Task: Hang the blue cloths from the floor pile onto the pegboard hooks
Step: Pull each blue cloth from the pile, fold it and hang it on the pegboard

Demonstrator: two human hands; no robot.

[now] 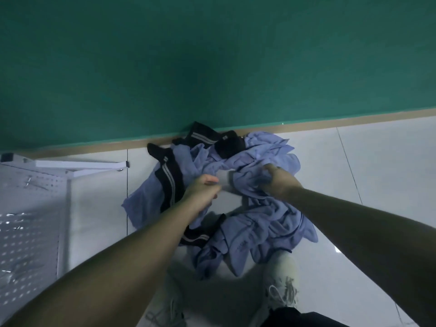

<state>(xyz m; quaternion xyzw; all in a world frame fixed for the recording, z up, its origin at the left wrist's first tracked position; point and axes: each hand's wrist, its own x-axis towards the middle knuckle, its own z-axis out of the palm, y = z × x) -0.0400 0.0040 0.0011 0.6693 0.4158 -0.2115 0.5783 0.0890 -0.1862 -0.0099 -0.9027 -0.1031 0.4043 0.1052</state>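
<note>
The pile of blue cloths (257, 208) lies on the pale tiled floor (377, 161) in the centre of the frame, its upper edge against the tan baseboard (330, 122) of a green wall (212, 55). Black garments with grey stripes (168, 182) are mixed into it, at the upper and left parts of the heap and near its lower left edge.

Both arms reach down into the middle of the pile. The left hand (203, 187) has its fingers curled, pinching a pale grey piece of fabric (224, 179). The right hand (274, 177), just to the right of it, has its fingers closed in a bunch of blue cloth, gripping it. The two hands are near each other, with the grey piece stretched between them.

A white pegboard (28, 220) with metal hooks (29, 181) fills the lower left of the frame, standing well apart from the pile. A light-coloured laced shoe (280, 279) rests at the bottom edge of the heap, lower centre-right.
</note>
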